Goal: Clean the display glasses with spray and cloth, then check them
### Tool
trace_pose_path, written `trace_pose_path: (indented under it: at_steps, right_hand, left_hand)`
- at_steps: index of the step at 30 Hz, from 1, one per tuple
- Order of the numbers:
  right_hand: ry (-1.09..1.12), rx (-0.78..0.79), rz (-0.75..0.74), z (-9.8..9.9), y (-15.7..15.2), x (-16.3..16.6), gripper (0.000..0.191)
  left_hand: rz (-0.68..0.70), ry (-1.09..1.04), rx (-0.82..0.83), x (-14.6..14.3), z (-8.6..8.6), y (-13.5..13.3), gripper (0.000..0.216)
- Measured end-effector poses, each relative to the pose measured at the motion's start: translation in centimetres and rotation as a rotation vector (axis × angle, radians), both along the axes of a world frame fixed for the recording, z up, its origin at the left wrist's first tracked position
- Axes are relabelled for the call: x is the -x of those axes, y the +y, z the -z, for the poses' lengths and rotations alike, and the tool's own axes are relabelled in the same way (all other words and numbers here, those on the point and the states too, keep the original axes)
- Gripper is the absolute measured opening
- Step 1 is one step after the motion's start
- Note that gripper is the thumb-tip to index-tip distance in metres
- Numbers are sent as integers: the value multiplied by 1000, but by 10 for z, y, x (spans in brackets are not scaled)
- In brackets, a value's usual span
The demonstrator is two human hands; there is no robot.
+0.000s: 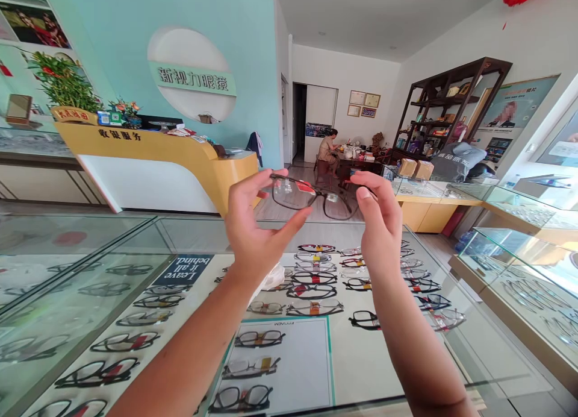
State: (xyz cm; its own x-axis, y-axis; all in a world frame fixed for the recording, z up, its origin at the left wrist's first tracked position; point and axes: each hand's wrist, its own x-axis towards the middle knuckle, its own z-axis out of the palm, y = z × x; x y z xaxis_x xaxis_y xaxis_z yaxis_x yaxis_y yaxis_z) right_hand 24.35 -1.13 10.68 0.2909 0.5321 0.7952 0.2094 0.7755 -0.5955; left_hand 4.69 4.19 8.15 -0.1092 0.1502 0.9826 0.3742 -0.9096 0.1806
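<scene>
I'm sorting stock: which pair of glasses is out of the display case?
The dark-framed glasses, held up above the glass counter by the left hand and right hand. All other pairs lie under the glass.

one head cam only — looks fwd & slightly down across the glass display case (135, 236). hands close up, shop interior far behind.

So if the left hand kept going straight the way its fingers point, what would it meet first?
The left hand points up and to the right, straight at the glasses it holds with the right hand. It would meet the near lens first; depth past that is unclear.
</scene>
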Motion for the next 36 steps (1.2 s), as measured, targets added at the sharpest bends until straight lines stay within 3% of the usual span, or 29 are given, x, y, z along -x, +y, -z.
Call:
trace_pose_path:
  at_steps: [2, 5, 9, 12, 16, 21, 23, 31, 36]
  right_hand:
    - [-143, 19, -53, -6, -2, -10, 26]
    - [-267, 176, -252, -13, -4, -24, 42]
    - [-329, 316, -471, -16, -6, -28, 57]
    - [-348, 348, -453, -17, -9, -25, 58]
    - [-295, 278, -423, -16, -9, -26, 54]
    - [-190, 282, -94, -13, -3, -33, 42]
    - [-181, 332, -55, -12, -2, -34, 42]
    - [-135, 442, -107, -12, -2, -32, 49]
    - [-104, 450, -251, -10, 1, -32, 47]
  left_hand:
    - [25, 123, -10, 2, -5, -5, 78]
    - [59, 284, 8, 5, -13, -15, 77]
    - [75, 327, 51, 5, -17, -22, 75]
    - [72, 331, 60, 5, -15, -21, 75]
    - [68, 276, 45, 5, -11, -17, 76]
    - [53, 111, 10, 7, -10, -10, 80]
    - [69, 49, -44, 8, -10, -5, 84]
    - [125, -141, -171, 8, -12, 10, 88]
    - [118, -154, -153, 9, -14, 9, 82]
